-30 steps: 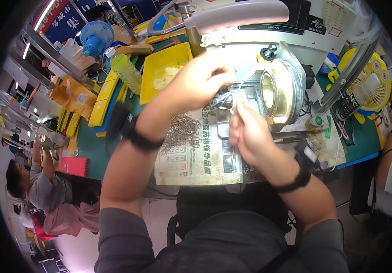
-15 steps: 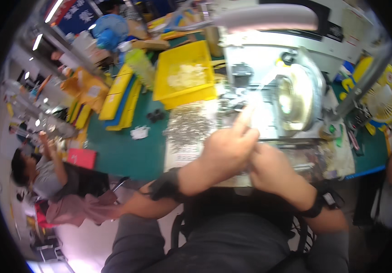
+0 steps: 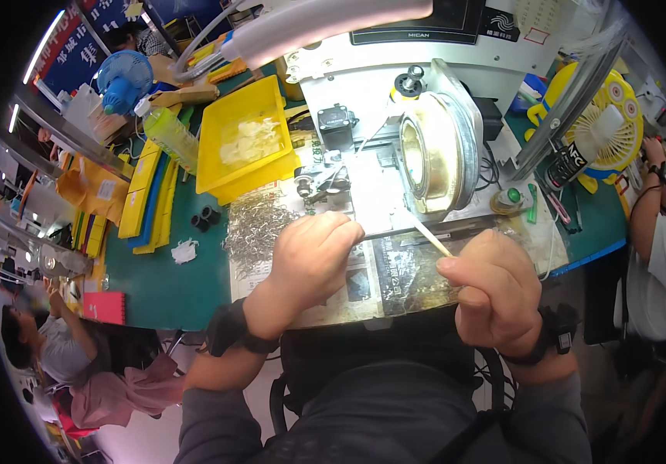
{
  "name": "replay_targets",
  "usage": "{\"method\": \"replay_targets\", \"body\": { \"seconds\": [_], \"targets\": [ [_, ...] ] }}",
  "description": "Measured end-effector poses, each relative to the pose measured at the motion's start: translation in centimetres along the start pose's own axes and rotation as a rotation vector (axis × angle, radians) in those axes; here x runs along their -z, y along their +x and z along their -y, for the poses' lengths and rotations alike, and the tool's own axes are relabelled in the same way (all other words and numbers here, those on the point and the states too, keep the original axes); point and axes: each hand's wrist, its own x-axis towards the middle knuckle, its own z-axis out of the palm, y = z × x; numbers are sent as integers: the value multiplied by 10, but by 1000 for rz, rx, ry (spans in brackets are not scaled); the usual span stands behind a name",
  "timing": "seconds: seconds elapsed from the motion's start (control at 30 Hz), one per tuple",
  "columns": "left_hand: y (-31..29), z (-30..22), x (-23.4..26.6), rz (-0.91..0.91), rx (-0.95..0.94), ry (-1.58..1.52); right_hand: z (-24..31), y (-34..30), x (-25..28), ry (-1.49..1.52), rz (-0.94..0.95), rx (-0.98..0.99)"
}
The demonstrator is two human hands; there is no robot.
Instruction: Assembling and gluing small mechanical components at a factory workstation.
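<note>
My right hand (image 3: 503, 290) pinches a thin pale stick (image 3: 430, 237) between thumb and forefinger. The stick slants up and left toward the lit white plate of a bench machine (image 3: 371, 189). My left hand (image 3: 310, 259) is closed, its fingertips by the machine's front edge; what they hold, if anything, is hidden. Just left of that hand lies a heap of small metal parts (image 3: 259, 230) on paper. The machine's round, gold-lined wheel (image 3: 425, 158) stands beyond the stick, with a small metal fixture (image 3: 321, 182) to its left.
A yellow tray (image 3: 246, 182) with pale pieces stands at the back left, beside a green bottle (image 3: 169, 138). Yellow and blue bars (image 3: 147, 197) lie farther left. At right are a small glass jar (image 3: 507, 203) and a yellow fan (image 3: 607, 120). People sit at both sides.
My hands were together over the machine's front edge; now they are apart, the left lower left, the right farther right with the stick plainly visible. The view has shifted and sharpened.
</note>
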Motion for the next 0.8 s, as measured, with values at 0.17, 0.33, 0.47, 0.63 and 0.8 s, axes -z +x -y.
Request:
{"method": "replay_targets", "body": {
  "seconds": [0.17,0.33,0.47,0.63,0.8],
  "targets": [
    [2,0,-1,13,2,-8,-7,9,-6,-28,12,3],
    [2,-2,2,9,-4,-2,-4,14,-4,-30,-10,0],
    [-2,-1,0,-9,-8,-7,0,6,10,19,40,-21],
    [1,2,-9,-9,-2,-38,-25,-24,-30,-181,166,24],
    [-3,0,1,-14,22,17,-22,-47,-41,-16,355,-312]
  ]
}}
